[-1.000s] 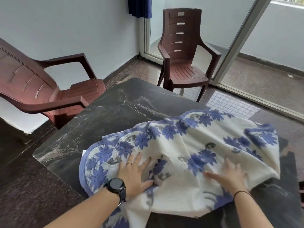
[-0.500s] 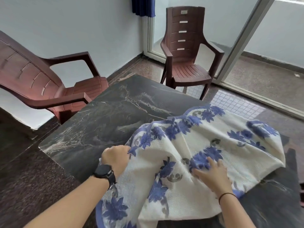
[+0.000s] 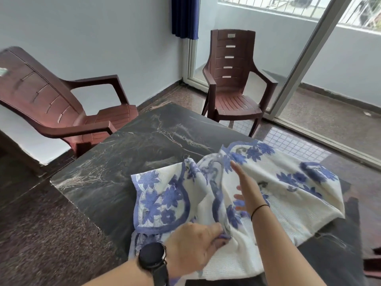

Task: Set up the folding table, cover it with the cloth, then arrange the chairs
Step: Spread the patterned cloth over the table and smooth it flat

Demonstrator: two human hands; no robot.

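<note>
The folding table (image 3: pixel 132 153) stands unfolded, its top dark with a marble pattern. A white cloth with blue flowers (image 3: pixel 288 188) lies bunched on its near right part. My left hand (image 3: pixel 193 248), a black watch on its wrist, pinches a fold of the cloth near the front edge. My right hand (image 3: pixel 246 188) hovers flat over the middle of the cloth with fingers spread, holding nothing. One brown plastic armchair (image 3: pixel 61 112) stands at the table's left side. A second armchair (image 3: pixel 233 83) stands beyond the far corner.
A sliding glass door (image 3: pixel 305 65) runs along the right behind the far chair, with a balcony beyond. A blue curtain (image 3: pixel 185 15) hangs in the corner. The white wall is close behind the left chair. Dark granite floor surrounds the table.
My left hand has drawn the cloth's left edge toward me and folded it over. My right hand has lifted off the cloth and opened. The view has tilted upward.
</note>
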